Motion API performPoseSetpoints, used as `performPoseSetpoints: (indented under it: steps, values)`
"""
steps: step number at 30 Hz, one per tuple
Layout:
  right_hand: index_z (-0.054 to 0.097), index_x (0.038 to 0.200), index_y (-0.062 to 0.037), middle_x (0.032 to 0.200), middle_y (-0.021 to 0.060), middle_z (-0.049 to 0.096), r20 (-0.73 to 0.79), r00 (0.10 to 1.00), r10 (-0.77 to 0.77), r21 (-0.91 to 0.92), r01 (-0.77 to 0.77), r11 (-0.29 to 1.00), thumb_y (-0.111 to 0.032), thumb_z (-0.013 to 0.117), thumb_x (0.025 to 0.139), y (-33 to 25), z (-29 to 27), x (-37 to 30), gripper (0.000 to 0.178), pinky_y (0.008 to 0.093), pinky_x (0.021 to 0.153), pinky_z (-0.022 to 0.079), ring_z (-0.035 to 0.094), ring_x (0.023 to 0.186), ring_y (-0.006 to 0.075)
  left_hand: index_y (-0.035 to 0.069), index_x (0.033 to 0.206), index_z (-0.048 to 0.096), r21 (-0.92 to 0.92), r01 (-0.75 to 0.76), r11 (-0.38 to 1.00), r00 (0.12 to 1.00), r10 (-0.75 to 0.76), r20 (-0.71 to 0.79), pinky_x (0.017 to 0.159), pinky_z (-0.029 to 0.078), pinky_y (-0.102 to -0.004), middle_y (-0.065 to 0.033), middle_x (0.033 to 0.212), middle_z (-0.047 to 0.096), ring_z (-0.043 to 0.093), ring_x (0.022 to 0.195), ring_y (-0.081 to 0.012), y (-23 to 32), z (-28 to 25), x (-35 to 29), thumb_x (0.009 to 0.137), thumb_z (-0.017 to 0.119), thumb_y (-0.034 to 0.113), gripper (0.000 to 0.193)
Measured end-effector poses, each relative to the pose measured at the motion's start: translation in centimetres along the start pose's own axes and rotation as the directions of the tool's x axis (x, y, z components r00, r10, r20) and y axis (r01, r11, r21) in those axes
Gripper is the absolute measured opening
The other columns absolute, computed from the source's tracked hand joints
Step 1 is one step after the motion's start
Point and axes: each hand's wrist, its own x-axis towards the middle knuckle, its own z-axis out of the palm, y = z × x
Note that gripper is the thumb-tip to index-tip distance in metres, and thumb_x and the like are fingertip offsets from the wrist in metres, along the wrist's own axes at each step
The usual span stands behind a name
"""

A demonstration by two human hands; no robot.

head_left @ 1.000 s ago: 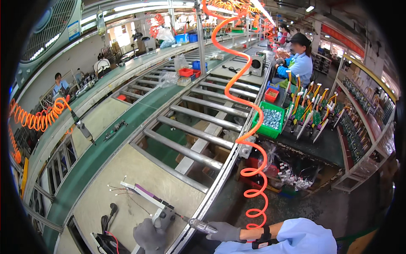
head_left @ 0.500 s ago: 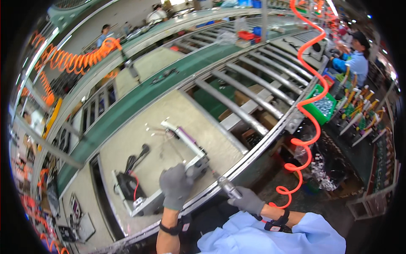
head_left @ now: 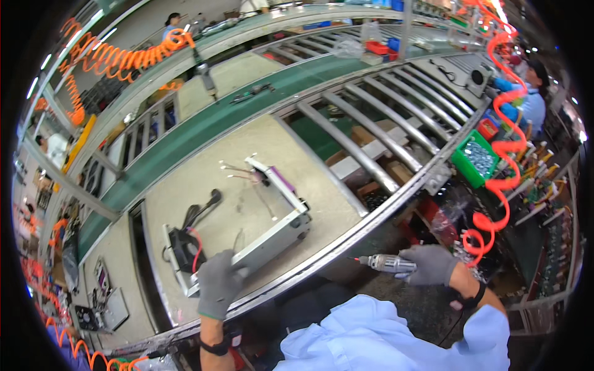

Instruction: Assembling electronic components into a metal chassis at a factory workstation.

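Note:
A U-shaped metal frame (head_left: pixel 269 240) lies on the pale work board, with a black part and power cord (head_left: pixel 185 246) at its left side and loose thin wires (head_left: pixel 238 170) at its far end. My left hand (head_left: pixel 219 283), in a grey glove, is closed over the near rail by the frame's left corner; its fingers are slightly blurred. My right hand (head_left: pixel 430 264), also gloved, holds a silver air screwdriver (head_left: pixel 388 263) by its rear end. The tool's tip points left, off the conveyor's near edge and apart from the frame.
Metal rollers (head_left: pixel 362 151) run beyond the board. A green bin of small metal parts (head_left: pixel 475 157) stands at the right, near a coiled orange air hose (head_left: pixel 506 145). Another screwdriver (head_left: pixel 206 79) hangs over the green belt. A co-worker (head_left: pixel 529 102) is at the far right.
My right hand has drawn the screwdriver away from the frame's right corner, to the right. My left hand has slid left along the near rail.

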Motion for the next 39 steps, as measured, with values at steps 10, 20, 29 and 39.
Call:
performPoseSetpoints:
  steps: [10,20,29,39]
  values:
    - [0.075,0.095,-0.0005,0.087,0.0213,0.072,0.139,0.934,0.328,-0.349,-0.264,0.899,-0.052,0.068,0.083,13.9,-8.4,7.0,0.054,0.0428,0.078,0.056,0.072,0.085,0.0355,0.008,0.075,0.055,0.066,-0.05,0.997,0.997,0.054,-0.057,0.057,0.047,-0.0477,-0.0135,0.067,0.058,0.062,0.064,-0.0359,-4.7,1.3,1.2,0.071,0.077,0.023,0.027]
    - [0.072,0.084,-0.0062,0.09,0.0171,0.071,-0.391,0.912,0.123,-0.511,-0.326,0.795,-0.018,0.063,0.079,52.8,3.3,14.1,0.015,0.0459,0.073,0.056,0.069,0.088,0.0359,0.013,0.094,0.058,0.223,-0.066,0.973,0.991,0.091,-0.102,0.066,0.047,-0.0413,-0.0048,0.087,0.06,0.062,0.081,-0.0246,-5.0,4.5,-5.6,0.079,0.069,0.028,0.024]
    - [0.072,0.095,-0.0049,0.101,0.0177,0.072,-0.132,0.926,0.353,-0.514,-0.368,0.775,-0.024,0.065,0.08,48.6,2.7,14.9,0.025,0.0434,0.077,0.057,0.07,0.096,0.0339,0.015,0.125,0.061,0.13,-0.024,0.991,0.999,0.021,0.029,0.097,0.045,-0.0441,-0.0087,0.122,0.06,0.057,0.116,-0.0279,-3.0,7.9,-7.7,0.078,0.077,0.032,0.052]
    - [0.072,0.1,-0.005,0.103,0.0186,0.072,-0.023,0.938,0.346,-0.608,-0.287,0.74,-0.029,0.067,0.08,42.8,1.0,16.4,0.032,0.0413,0.079,0.058,0.07,0.097,0.0332,0.019,0.13,0.061,0.009,0.031,0.999,0.998,-0.031,-0.063,0.1,0.041,-0.0485,-0.0133,0.128,0.057,0.054,0.121,-0.0317,-3.8,9.9,-5.5,0.083,0.073,0.032,0.05]
